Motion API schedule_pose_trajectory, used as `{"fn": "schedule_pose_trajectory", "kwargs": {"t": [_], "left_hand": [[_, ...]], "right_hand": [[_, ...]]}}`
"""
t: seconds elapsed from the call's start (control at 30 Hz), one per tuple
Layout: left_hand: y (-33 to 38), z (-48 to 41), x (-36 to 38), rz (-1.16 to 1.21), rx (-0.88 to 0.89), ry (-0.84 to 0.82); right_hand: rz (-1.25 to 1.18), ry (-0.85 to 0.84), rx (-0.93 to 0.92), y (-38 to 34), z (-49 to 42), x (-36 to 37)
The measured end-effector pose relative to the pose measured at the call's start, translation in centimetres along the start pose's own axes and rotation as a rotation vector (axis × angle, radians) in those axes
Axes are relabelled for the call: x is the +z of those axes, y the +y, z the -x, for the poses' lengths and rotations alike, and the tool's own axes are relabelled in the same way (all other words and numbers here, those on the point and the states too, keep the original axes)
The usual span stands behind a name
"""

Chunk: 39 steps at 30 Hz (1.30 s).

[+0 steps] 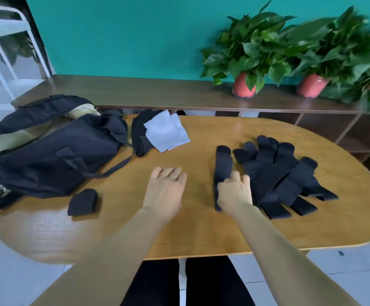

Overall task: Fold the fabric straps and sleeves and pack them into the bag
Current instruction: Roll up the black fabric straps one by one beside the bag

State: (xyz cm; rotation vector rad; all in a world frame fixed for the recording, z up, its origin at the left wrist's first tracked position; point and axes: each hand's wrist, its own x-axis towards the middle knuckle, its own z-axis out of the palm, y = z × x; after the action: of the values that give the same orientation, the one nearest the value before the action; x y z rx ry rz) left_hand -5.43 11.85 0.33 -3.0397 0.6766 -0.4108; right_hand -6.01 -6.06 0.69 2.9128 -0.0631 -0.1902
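A black bag [47, 149] with a tan lining lies open at the table's left end. In front of it sits one folded black strap [82, 202]. Several unfolded black straps [276, 175] fan out on the right half of the table. The leftmost strap [222, 166] lies apart from the fan, and my right hand [234, 193] rests on its lower part with fingers bent over it. My left hand [165, 186] hovers flat and empty over the bare middle of the table. Behind, a light grey sleeve [166, 131] lies on a black sleeve [138, 133].
The oval wooden table [201, 228] ends just in front of me. Behind it runs a dark shelf [157, 91] carrying two potted plants [244, 85] [312, 85]. A white chair [5, 32] stands at the far left.
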Motion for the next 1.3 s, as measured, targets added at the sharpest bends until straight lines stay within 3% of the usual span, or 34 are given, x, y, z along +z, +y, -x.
{"fn": "schedule_pose_trajectory", "kwargs": {"t": [0.27, 0.4, 0.5, 0.57, 0.63, 0.7, 0.87, 1.3], "left_hand": [[-2.0, 1.5, 0.9, -0.039, -0.048, -0.077], [-2.9, 2.6, 1.2, 0.032, -0.029, 0.027], [-3.9, 3.2, 1.6, 0.223, 0.098, 0.062], [-3.9, 3.8, 2.0, 0.321, 0.222, -0.003], [-3.5, 4.3, 2.6, 0.393, 0.281, -0.061], [-3.3, 4.6, 3.3, 0.435, 0.282, -0.101], [-3.4, 4.6, 3.7, 0.501, 0.256, -0.100], [-0.7, 4.7, 3.6, 0.372, 0.311, -0.135]], "right_hand": [[-0.129, 0.141, -0.168, -6.0, 4.0, 0.3], [-0.264, 0.426, -0.050, -4.0, 3.7, 0.1], [-0.260, 0.563, -0.011, -2.0, 3.2, 0.2], [-0.256, 0.589, -0.149, -2.2, 3.9, 0.5], [-0.237, 0.557, -0.344, -3.4, 4.9, 1.5], [-0.225, 0.458, -0.426, -4.6, 5.4, 3.0], [-0.220, 0.349, -0.353, -5.6, 4.4, 4.1], [-0.010, 0.077, -0.282, -3.5, -3.4, 1.1]]}}
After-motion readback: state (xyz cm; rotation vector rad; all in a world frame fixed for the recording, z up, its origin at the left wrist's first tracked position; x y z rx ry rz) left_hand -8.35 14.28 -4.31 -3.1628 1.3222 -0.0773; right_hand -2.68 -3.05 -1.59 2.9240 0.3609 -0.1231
